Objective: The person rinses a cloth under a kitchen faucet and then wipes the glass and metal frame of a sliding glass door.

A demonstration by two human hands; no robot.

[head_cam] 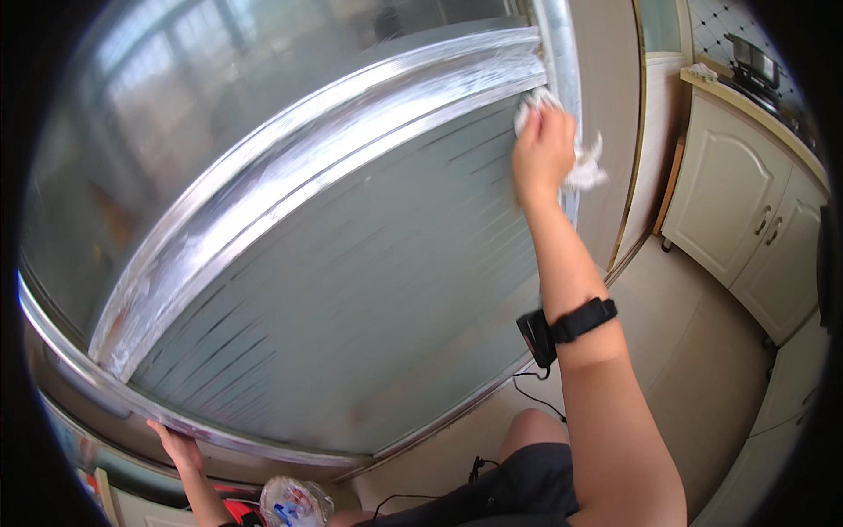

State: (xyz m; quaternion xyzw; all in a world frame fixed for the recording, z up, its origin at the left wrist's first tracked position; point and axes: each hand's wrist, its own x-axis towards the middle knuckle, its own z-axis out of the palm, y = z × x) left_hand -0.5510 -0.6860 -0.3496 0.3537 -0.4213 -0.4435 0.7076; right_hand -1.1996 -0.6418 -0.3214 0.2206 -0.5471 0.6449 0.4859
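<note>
A metal-framed door (336,141) with glass panels stands before me. My right hand (545,148) grips a white cloth (585,172) against the inner edge of the lower frosted panel (369,277), near the upright at the right. Part of the cloth hangs loose beside the frame. At the lower left, my left hand (179,448) rests against the outer edge of the door frame; its fingers are partly hidden. A black device on a strap (583,321) is round my right forearm, with a cable hanging from it.
Cream kitchen cabinets (728,197) stand at the right, with a metal pot (755,60) on a stove above. A plastic-lined bin (296,502) is near my left arm. Black cables (408,495) run by my legs.
</note>
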